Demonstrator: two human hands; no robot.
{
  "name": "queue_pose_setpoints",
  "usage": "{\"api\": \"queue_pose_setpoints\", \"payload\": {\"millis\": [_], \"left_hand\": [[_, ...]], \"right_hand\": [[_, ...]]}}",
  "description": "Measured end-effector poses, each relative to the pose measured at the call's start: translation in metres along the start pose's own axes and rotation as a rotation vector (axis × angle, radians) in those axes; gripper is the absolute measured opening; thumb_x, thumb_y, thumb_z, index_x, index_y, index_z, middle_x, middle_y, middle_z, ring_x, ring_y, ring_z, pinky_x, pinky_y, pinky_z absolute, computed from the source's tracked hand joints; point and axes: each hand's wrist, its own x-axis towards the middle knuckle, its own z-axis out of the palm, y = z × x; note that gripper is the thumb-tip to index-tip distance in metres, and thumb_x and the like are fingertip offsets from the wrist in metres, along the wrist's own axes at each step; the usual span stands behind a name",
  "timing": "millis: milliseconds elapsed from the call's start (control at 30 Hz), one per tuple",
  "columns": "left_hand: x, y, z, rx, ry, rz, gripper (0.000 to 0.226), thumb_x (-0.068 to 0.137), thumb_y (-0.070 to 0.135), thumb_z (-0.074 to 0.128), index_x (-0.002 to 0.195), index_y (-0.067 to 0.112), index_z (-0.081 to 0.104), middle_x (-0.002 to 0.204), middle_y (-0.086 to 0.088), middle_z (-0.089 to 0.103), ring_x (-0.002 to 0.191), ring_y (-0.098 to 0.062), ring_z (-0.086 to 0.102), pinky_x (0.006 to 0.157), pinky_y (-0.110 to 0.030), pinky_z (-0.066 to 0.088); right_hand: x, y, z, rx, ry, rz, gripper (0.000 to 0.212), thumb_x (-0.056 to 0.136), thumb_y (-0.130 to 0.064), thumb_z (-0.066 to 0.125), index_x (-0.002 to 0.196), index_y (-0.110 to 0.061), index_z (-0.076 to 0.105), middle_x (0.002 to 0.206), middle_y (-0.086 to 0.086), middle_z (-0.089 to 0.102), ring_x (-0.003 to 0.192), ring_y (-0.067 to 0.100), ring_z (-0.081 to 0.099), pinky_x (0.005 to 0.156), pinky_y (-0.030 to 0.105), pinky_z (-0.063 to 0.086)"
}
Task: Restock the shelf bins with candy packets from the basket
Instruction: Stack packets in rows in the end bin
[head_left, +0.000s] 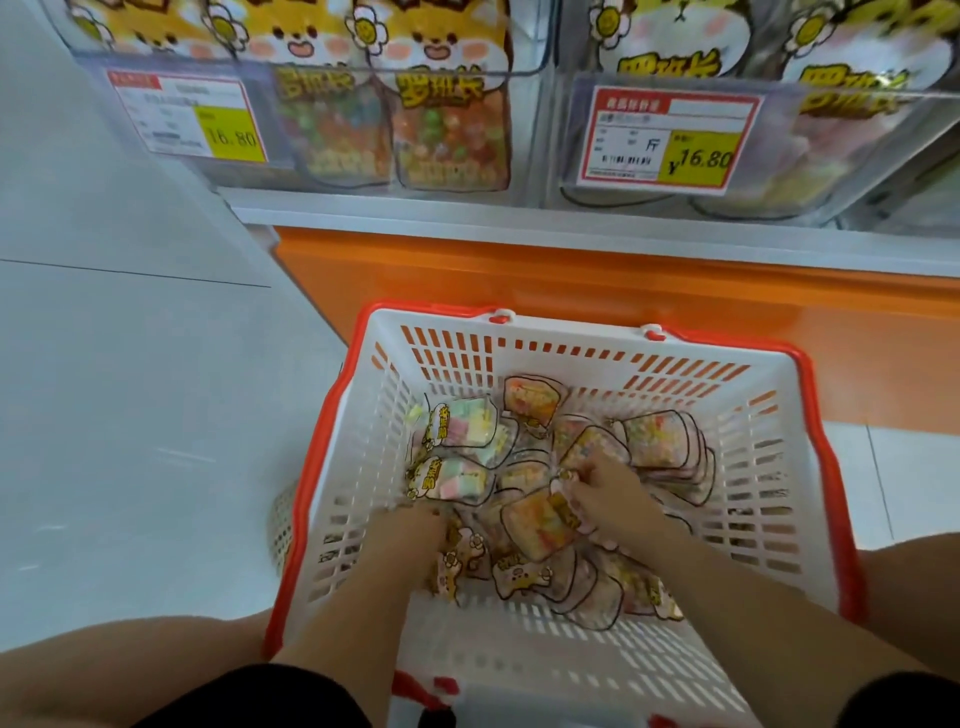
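left hand (414, 526) fingers: buried among candy packets (655, 439) | left price tag (187, 117): blurred

Head camera looks down close over basket (363, 467); shelf bins (363, 67) ahead.

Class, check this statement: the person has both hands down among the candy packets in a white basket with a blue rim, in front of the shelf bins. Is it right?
Not quite: the head view shows the basket has a red rim, not blue. The rest stands: the left hand and right hand are down among the candy packets, in front of the shelf bins.
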Motion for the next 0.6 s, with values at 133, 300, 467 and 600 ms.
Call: {"api": "queue_pose_setpoints", "payload": {"millis": [133, 300, 467, 600], "left_hand": [[-0.001, -0.005, -0.017, -0.337, 0.007, 0.074, 0.011, 0.092, 0.015, 0.061, 0.102, 0.012, 0.065, 0.089, 0.001, 0.056, 0.087, -0.019, 0.059, 0.073, -0.025, 0.046], [-0.015, -0.022, -0.054, -1.111, 0.086, 0.137, 0.024, 0.094, 0.020, 0.069, 0.076, 0.009, 0.057, 0.076, -0.004, 0.060, 0.068, -0.016, 0.058, 0.066, -0.024, 0.048], [-0.038, -0.016, -0.073, -1.366, 0.148, 0.113, 0.035, 0.097, 0.031, 0.064, 0.122, 0.007, 0.065, 0.113, 0.003, 0.071, 0.101, -0.014, 0.069, 0.076, -0.016, 0.052], [-0.056, 0.009, -0.089, -1.644, 0.079, 0.069, 0.042, 0.100, 0.028, 0.058, 0.136, 0.007, 0.055, 0.118, -0.009, 0.070, 0.099, -0.011, 0.068, 0.072, -0.016, 0.053]], "right_hand": [[-0.008, -0.011, -0.037, 0.010, 0.091, -0.087, 0.005, 0.100, -0.023, 0.056, 0.096, -0.023, 0.052, 0.089, 0.002, 0.062, 0.081, 0.019, 0.060, 0.072, 0.039, 0.050], [-0.023, -0.035, -0.076, -0.069, 0.135, -0.183, 0.021, 0.099, -0.022, 0.059, 0.111, -0.005, 0.061, 0.105, 0.021, 0.067, 0.100, 0.035, 0.064, 0.090, 0.048, 0.053], [-0.059, -0.067, -0.113, -0.061, 0.104, -0.275, 0.014, 0.094, -0.026, 0.068, 0.101, -0.015, 0.070, 0.093, 0.000, 0.071, 0.086, 0.018, 0.067, 0.079, 0.032, 0.053], [-0.085, -0.083, -0.115, -0.034, 0.020, -0.313, 0.013, 0.091, -0.031, 0.071, 0.097, -0.020, 0.073, 0.086, -0.004, 0.074, 0.081, 0.010, 0.068, 0.075, 0.023, 0.052]]}}
